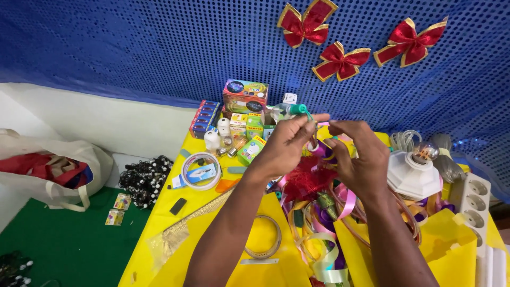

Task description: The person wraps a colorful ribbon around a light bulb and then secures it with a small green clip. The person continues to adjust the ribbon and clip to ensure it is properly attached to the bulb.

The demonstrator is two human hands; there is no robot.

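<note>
Pinching something small and teal [300, 109] between thumb and fingertips, the left hand [284, 146] is raised above the yellow table [159, 234]. The right hand [358, 157] sits close beside it, fingertips nearly meeting the left's and curled on what looks like a thin strand or ribbon end; what exactly it grips can't be made out. Hands are together at the tips, apart at the wrists.

Directly under both hands: a red tinsel tuft [308, 178] and a tangle of curling ribbon [324, 234], pink, purple, gold and pale green, trailing toward the person.

Risks, as judgement:
- The pinch is fingertip-only, so the teal piece could slip and vanish into the ribbon tangle below.
- Loose ribbon loops near the right wrist could snag and drag the pile.
- Just right of the right hand, a glass bulb [425, 152] stands in a white lamp holder [411, 178]; a wide elbow swing could tip it.
- Beyond the left hand, small bulbs [217, 135] and coloured boxes [245, 95] stand crowded together; a forward reach could knock them over.
- Left of the left forearm, a tape roll [201, 171] and a bangle-like ring [264, 237] lie flat, low risk.

Farther right, a white power strip [473, 196] lies at the table edge.
</note>
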